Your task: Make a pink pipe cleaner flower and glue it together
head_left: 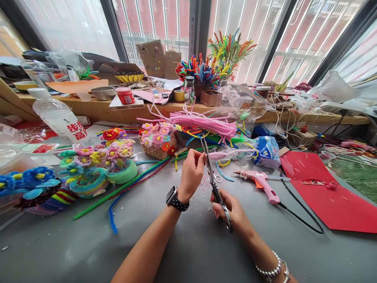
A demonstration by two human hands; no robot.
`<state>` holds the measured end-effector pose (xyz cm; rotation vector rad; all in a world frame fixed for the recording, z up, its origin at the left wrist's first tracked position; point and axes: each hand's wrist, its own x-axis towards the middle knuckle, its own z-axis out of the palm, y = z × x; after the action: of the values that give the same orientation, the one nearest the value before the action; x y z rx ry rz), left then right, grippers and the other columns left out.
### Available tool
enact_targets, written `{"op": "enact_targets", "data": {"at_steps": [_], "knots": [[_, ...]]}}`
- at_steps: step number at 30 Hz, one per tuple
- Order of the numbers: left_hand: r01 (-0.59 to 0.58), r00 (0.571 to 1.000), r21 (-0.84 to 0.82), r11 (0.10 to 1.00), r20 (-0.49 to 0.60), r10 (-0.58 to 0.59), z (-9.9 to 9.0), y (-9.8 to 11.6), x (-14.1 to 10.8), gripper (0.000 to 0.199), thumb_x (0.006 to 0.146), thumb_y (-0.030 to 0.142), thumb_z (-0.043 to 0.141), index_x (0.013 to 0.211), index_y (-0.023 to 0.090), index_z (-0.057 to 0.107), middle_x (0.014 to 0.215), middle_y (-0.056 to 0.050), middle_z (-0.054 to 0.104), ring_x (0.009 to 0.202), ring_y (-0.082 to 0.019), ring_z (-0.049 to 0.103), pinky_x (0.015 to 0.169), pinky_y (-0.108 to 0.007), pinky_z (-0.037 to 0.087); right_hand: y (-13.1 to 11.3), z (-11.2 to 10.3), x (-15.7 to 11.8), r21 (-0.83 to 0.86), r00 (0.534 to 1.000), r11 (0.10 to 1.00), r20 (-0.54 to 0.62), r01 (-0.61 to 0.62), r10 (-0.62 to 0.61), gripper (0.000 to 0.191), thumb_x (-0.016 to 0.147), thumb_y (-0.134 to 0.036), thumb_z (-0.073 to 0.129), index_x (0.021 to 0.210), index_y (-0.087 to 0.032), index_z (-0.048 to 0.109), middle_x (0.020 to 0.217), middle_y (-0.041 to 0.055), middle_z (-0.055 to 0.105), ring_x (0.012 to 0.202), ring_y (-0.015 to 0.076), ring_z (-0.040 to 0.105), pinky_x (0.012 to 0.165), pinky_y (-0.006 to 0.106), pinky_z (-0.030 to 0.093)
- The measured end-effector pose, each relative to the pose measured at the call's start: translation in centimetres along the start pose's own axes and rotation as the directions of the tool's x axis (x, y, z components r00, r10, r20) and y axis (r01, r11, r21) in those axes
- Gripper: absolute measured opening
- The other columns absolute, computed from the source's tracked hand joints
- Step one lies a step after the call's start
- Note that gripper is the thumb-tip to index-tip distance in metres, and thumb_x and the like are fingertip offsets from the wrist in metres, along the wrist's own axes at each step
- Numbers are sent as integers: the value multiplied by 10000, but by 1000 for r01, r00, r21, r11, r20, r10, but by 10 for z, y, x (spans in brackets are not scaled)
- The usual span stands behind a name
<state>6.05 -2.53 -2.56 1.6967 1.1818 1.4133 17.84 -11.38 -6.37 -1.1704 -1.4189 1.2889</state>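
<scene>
My right hand (232, 210) is closed around the handles of a pair of scissors (216, 190), whose blades point up and away from me. Close beside the blades, my left hand (193, 171) pinches thumb and fingers together; what sits between the fingertips is too small to make out. Just past the blades, a pink fuzzy strand (244, 151) extends to the right by clear plastic. Behind both hands lies a thick bundle of pink pipe cleaners (203, 122). Green pipe cleaners (118, 193) stretch across the grey table left of my left hand.
At left stand pipe-cleaner flower baskets (120, 171) and a water bottle (60, 118). A pink glue gun (265, 186) with a black cord lies right of my hands, beside red card (332, 192). Pipe cleaners (198, 72) fill a container on the wooden ledge (100, 112).
</scene>
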Motion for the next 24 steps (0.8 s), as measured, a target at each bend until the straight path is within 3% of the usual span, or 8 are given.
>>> {"op": "enact_targets", "data": {"at_steps": [10,15,21,24], "knots": [[0,1000,8,1000,1,0,1,-1,0,128,805,268,420,715,180,394,613,29,458,530,-87,415,524,-219,314,-2,1,0,-10,999,999,-17,-41,41,269,685,-411,566,705,-155,487,535,-37,454,443,78,442,466,219,374],[7,1000,-7,1000,4,-7,0,-3,1,131,801,272,424,713,178,399,608,29,451,534,-88,413,523,-219,313,0,0,0,4,999,1000,28,-27,27,304,693,-447,551,741,-156,477,566,-30,463,474,81,444,481,219,369],[11,991,-96,995,132,2,-4,-3,4,155,793,289,430,690,180,391,592,38,428,521,-82,392,502,-213,309,7,-5,1,111,996,994,90,19,-29,433,675,-549,517,844,-155,463,617,-27,432,533,87,416,506,224,357],[13,990,-106,994,140,2,-5,-3,4,159,793,289,429,685,181,385,590,41,417,516,-80,380,497,-212,302,7,-5,1,81,997,997,72,13,-19,391,687,-518,525,811,-152,465,594,-27,440,518,87,415,494,221,359]]}}
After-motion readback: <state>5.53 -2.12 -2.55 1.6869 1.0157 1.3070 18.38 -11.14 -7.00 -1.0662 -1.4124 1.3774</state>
